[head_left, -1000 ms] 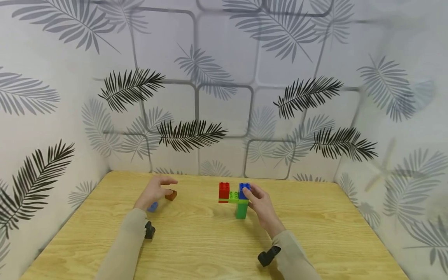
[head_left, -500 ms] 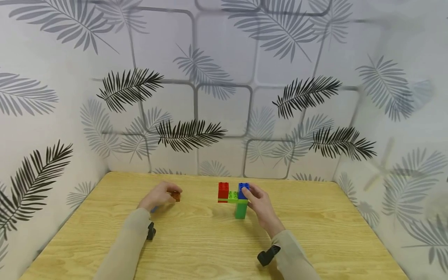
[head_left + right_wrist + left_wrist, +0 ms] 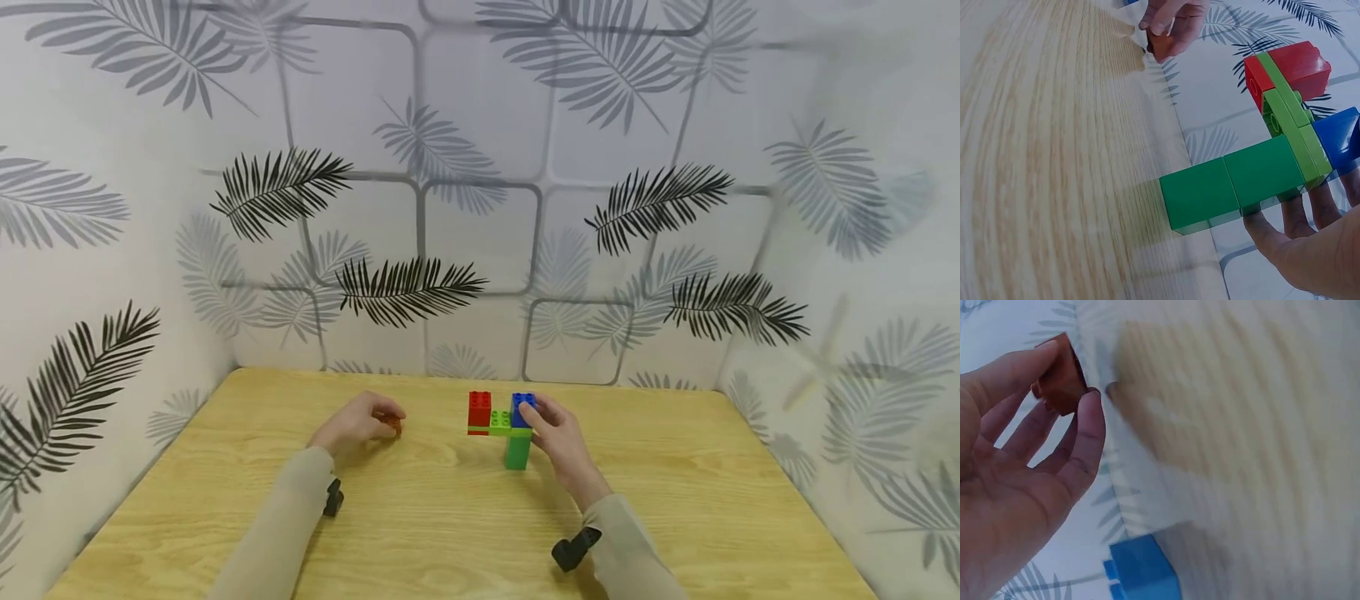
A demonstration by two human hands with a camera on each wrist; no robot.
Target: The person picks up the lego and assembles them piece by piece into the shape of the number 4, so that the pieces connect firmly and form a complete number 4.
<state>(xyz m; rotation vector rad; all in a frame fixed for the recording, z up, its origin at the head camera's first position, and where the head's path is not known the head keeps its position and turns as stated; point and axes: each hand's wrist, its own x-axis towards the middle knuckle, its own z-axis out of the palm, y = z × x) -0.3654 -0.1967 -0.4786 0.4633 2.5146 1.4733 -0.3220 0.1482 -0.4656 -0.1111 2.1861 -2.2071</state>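
Observation:
My left hand (image 3: 360, 425) pinches a small brown-orange toy brick (image 3: 1063, 378) between thumb and fingertips. In the left wrist view the brick looks raised off the table, its studs facing the palm. Below it in that view lies a blue toy brick (image 3: 1144, 569), which the left hand hides in the head view. My right hand (image 3: 562, 442) grips a toy-brick structure (image 3: 517, 450), thumb on its dark blue top brick (image 3: 522, 400). Two stacked green bricks (image 3: 1232, 184) form its column. Light green pieces (image 3: 1291, 119) reach sideways to red bricks (image 3: 1300, 65), one above and one below.
Everything is on a wood-grain table (image 3: 435, 533). Leaf-patterned walls (image 3: 480, 208) enclose its back and both sides. The red end of the structure overhangs the table on the side facing the left hand.
The left hand has closed on the brown-orange brick and carried it rightward, toward the structure. The loose blue brick has become hidden in the head view. The right hand keeps still on the structure.

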